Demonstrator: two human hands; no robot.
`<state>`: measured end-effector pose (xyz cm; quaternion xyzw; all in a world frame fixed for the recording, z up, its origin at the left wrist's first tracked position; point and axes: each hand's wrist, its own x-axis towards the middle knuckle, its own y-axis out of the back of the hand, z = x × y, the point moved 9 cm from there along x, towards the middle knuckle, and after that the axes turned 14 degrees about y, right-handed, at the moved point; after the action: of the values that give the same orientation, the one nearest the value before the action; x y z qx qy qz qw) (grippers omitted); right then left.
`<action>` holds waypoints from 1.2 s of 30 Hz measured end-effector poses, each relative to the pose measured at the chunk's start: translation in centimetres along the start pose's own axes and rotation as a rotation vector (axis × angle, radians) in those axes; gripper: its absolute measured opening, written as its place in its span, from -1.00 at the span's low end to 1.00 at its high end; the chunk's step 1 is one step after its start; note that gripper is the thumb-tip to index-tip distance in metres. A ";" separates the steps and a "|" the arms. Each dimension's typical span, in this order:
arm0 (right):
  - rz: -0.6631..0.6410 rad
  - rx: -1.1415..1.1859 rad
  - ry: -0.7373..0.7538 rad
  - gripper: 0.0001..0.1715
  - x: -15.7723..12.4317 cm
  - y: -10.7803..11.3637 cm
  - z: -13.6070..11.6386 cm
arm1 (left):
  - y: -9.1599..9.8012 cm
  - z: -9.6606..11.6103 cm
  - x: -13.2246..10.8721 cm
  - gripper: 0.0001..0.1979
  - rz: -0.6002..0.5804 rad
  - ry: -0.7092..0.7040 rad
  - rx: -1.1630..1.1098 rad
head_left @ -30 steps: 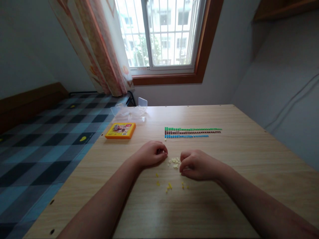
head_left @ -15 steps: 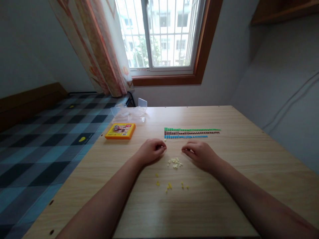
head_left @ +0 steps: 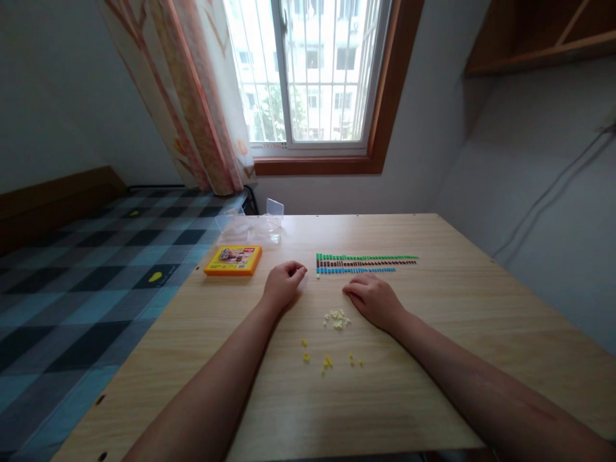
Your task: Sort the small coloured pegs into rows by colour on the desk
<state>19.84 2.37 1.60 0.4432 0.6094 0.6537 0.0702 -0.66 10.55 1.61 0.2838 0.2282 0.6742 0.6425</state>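
My left hand (head_left: 285,282) is closed in a pinch above the table, left of the sorted rows. Whatever its fingertips hold is too small to make out. Its closest piece is a single cream block (head_left: 318,276), just below the left end of the blue row (head_left: 353,271). My right hand (head_left: 374,300) lies on the table under that row, fingers pressed together; their contents are hidden. Above the blue row run a brown row (head_left: 366,263) and a green row (head_left: 366,257) of small blocks. Between my forearms lie a pile of cream pieces (head_left: 337,319) and scattered yellow pieces (head_left: 328,362).
An orange and yellow box (head_left: 233,261) sits on the left of the wooden table (head_left: 414,398). Behind it stand clear plastic trays (head_left: 250,229). A bed with a checked cover (head_left: 106,276) adjoins the table's left side, and a window (head_left: 322,83) is ahead.
My left hand has drawn left, away from the cream block. My right hand has shifted slightly left and settled lower, fingers together. The camera view has tilted slightly up.
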 end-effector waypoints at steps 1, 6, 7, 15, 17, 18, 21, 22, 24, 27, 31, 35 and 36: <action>-0.006 -0.002 0.011 -0.80 0.1 -0.1 -0.1 | 0.0 0.1 -0.1 -0.75 0.014 0.014 0.021; -0.053 -0.024 0.114 -0.79 2.0 -1.1 -0.9 | -0.3 0.4 -0.1 -0.79 0.068 0.110 0.150; -0.054 -0.031 0.129 -0.79 2.6 -1.3 -1.0 | -0.4 0.4 0.0 -0.80 0.075 0.128 0.170; 0.070 -0.005 0.158 -0.74 4.6 -1.2 -0.9 | -0.4 0.5 0.3 -0.80 0.078 0.155 0.196; 0.118 0.011 0.114 -0.70 4.1 -0.6 -0.6 | -0.3 0.5 0.0 -0.79 0.075 0.146 0.183; 0.129 0.018 0.100 -0.69 3.8 -0.4 -0.5 | -0.3 0.6 -0.1 -0.79 0.070 0.140 0.182; 0.105 0.042 0.100 -0.70 3.6 -0.5 -0.5 | -0.5 0.9 -0.3 -0.80 0.040 0.120 0.210; 0.092 0.049 0.098 -0.70 3.6 -0.7 -0.5 | -0.7 1.0 -0.4 -0.80 0.024 0.114 0.224; 0.066 0.052 0.079 -0.70 3.8 -1.0 -0.2 | -0.8 1.2 -0.5 -0.81 0.009 0.104 0.242; 0.019 0.049 0.047 -0.72 4.1 -1.5 0.1 | -0.7 1.3 -0.6 -0.81 0.012 0.096 0.239; -0.032 0.046 0.000 -0.71 4.2 -1.9 0.5 | -0.7 1.5 -0.7 -0.81 0.007 0.099 0.254; -0.088 0.039 -0.039 -0.68 4.2 -2.6 0.9 | -0.7 1.6 -0.9 -0.82 0.007 0.111 0.255; -0.097 0.039 -0.047 -0.67 4.2 -2.7 1.0 | -0.6 1.7 -0.9 -0.82 0.008 0.113 0.252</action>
<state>16.80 6.43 1.24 0.4296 0.6409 0.6270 0.1075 0.94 9.62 2.34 0.3250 0.3458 0.6577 0.5850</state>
